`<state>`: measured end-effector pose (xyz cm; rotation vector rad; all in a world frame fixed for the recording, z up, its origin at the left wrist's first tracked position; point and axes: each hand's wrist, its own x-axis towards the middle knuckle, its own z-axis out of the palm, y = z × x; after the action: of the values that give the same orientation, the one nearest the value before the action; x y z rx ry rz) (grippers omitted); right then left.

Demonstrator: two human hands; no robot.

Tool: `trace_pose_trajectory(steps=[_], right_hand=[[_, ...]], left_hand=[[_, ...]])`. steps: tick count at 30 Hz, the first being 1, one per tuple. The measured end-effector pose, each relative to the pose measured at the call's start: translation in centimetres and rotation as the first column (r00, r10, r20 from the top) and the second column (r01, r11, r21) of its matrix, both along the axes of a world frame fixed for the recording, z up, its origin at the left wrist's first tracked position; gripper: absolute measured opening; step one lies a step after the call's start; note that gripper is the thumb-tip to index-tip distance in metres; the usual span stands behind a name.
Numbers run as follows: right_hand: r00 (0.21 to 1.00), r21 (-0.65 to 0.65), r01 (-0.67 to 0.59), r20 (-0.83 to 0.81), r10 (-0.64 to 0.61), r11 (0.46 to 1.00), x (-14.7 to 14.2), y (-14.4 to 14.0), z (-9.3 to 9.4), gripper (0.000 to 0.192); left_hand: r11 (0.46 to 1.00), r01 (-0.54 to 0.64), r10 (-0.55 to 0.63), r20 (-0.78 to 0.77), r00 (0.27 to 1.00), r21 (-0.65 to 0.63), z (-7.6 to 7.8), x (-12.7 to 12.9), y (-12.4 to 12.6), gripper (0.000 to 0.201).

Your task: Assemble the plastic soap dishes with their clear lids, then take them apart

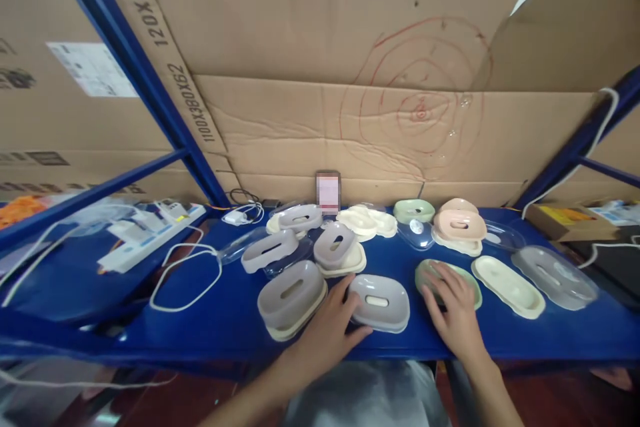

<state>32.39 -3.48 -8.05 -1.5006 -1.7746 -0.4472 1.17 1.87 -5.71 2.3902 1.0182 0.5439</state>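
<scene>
Flat grip [450,303] on pale-green oval dish [473,285]

A shelf board [225,320] carried a scatter of soap dishes. At its near edge the left hand [327,330] lay against the left side of a soap dish [380,302], with a stacked soap dish [291,297] just left of the hand. To the right, the right hand [453,310] rested on a soap dish tray [473,283]; right of that lay another tray [507,285], then a clear lid [555,275]. Farther back stood more dishes, a phone [328,192] upright behind them against a cardboard sheet [350,113]. A power strip [150,237] lay far left, its cable [185,280] looping nearer.
</scene>
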Motion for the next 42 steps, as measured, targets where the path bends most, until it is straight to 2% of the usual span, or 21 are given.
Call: trace_pose_trajectory(steps=[3, 12, 20, 27, 32, 36, 40, 42], right_hand=[[0.995, -0.051, -0.015, 0.098, 0.020, 0.999, -0.3, 0.0, -0.4, 0.030], [0.996, -0.165, -0.002, 0.092, 0.017, 0.986, 0.0, -0.8, -0.6, 0.035], [0.989, -0.260, -0.135, 0.021, 0.145, 0.956, -0.6, -0.6, 0.2, 0.039], [0.980, -0.262, -0.197, -0.087, 0.181, 0.945, -0.5, -0.4, 0.2, 0.030], [0.979, -0.264, -0.201, -0.077, 0.187, 0.943, -0.5, -0.5, 0.2, 0.029], [0.987, -0.247, -0.163, -0.034, 0.160, 0.955, -0.5, -0.7, 0.0, 0.029], [0.989, -0.193, -0.128, 0.045, 0.139, 0.973, -0.7, -0.7, 0.0, 0.030], [0.996, -0.131, -0.040, 0.078, 0.050, 0.991, -0.5, -0.8, -0.1, 0.030]], left_hand=[[1.000, 0.005, -0.006, 0.006, 1.000, 0.022, 0.3, -0.3, 0.4, 0.033], [0.995, 0.098, -0.098, 0.017, 0.995, 0.022, 0.5, -2.4, 0.3, 0.033], [0.988, 0.141, -0.141, 0.002, 0.990, -0.065, 0.4, -2.5, 0.8, 0.036], [0.986, 0.166, -0.166, 0.004, 0.986, -0.030, 0.2, -2.4, 0.8, 0.037], [0.984, 0.176, -0.175, -0.007, 0.984, 0.009, 0.1, -2.3, 0.9, 0.037], [0.980, 0.193, -0.193, -0.003, 0.981, 0.053, 0.2, -2.4, 0.8, 0.038], [0.983, 0.180, -0.179, -0.022, 0.984, 0.038, 0.2, -2.5, 0.5, 0.037], [0.986, 0.163, -0.163, -0.010, 0.987, 0.031, -0.1, -2.5, 0.4, 0.038]])
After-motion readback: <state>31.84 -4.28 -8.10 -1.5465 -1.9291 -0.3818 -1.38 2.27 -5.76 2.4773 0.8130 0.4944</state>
